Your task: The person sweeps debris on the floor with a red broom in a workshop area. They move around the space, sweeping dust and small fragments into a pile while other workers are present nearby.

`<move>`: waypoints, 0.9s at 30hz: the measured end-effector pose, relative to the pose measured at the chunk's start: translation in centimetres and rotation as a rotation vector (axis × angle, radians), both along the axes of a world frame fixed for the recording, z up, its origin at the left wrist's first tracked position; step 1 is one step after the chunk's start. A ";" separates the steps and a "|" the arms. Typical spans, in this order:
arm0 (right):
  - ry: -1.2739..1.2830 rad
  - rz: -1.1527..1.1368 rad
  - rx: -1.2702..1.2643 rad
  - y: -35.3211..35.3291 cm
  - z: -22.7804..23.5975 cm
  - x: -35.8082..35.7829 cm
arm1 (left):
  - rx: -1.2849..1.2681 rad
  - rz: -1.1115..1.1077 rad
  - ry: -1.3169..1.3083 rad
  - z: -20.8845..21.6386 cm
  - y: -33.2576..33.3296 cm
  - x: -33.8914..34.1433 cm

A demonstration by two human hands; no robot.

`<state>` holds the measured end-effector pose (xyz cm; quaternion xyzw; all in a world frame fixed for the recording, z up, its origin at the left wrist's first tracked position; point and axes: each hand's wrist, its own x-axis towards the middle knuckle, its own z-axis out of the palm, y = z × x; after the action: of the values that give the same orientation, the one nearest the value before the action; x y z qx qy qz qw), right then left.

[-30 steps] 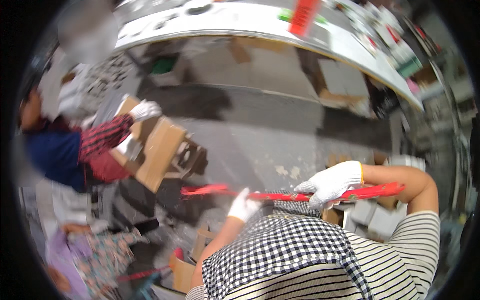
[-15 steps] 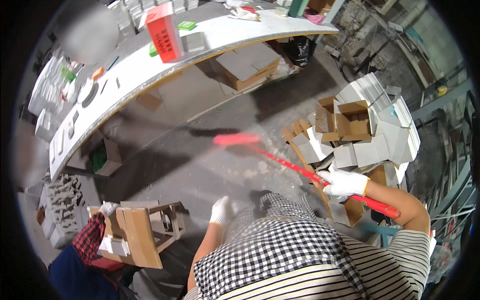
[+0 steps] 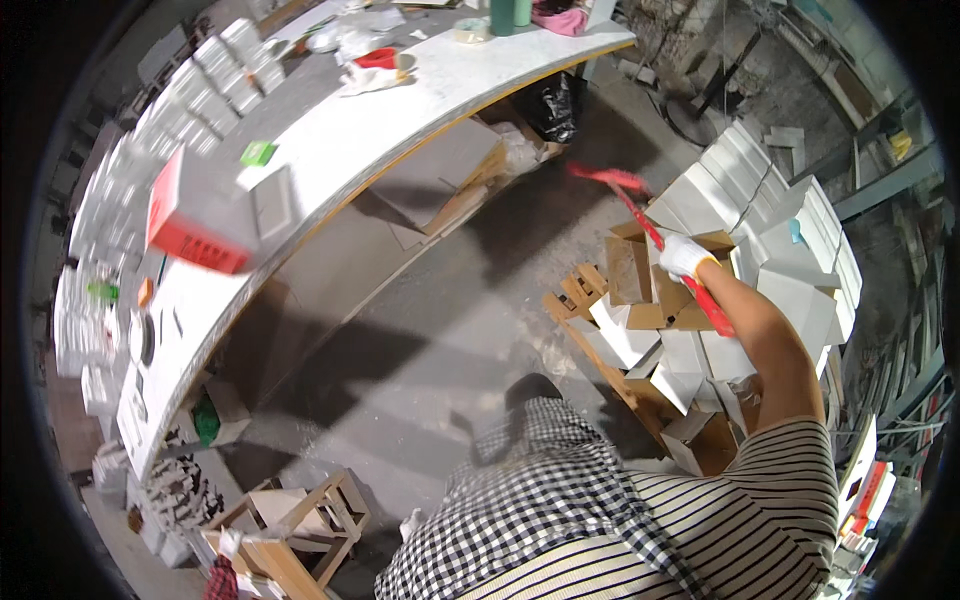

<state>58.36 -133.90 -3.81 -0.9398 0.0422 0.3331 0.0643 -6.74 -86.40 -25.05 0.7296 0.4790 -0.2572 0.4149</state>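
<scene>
A long red broom point(image 3: 641, 217) is gripped by my right hand point(image 3: 683, 257), which wears a white glove and is closed round the handle. My right arm stretches forward and to the right, over a pile of cartons. Blurred by motion, the broom head point(image 3: 608, 178) is at the far end of the handle, beyond the pile and above the grey floor. Only a bit of the white glove on my left hand point(image 3: 409, 524) shows beside my checkered apron point(image 3: 540, 480). Its fingers are hidden.
Open brown and white cartons point(image 3: 680, 320) lie on a wooden pallet point(image 3: 600, 370) to the right. A long white table point(image 3: 350, 130) curves across the left, bearing a red-and-white box point(image 3: 205, 215). At lower left, a co-worker's gloved hand point(image 3: 229, 543) touches a wooden stool point(image 3: 335, 515). A black bag point(image 3: 552, 105) is under the table.
My right hand has moved forward with the broom, whose head has gone from mid-floor to farther right. My left hand has dropped back beside my apron. The view has shifted to the right.
</scene>
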 end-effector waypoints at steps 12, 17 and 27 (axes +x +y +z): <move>-0.241 -0.484 0.405 -4.3 -21.6 34.6 | -0.193 0.379 0.118 8.0 -5.6 24.4; -0.050 -0.495 0.391 -4.7 -26.5 37.1 | -0.217 0.257 0.178 7.0 -5.0 27.6; 0.076 -0.049 0.055 -6.2 -17.8 15.7 | -0.229 0.245 0.126 8.2 -7.5 34.1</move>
<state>74.06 -140.06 -21.65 -0.9230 0.0583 0.3679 0.0966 27.40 -93.88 -16.87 0.5962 0.5570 -0.3029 0.4926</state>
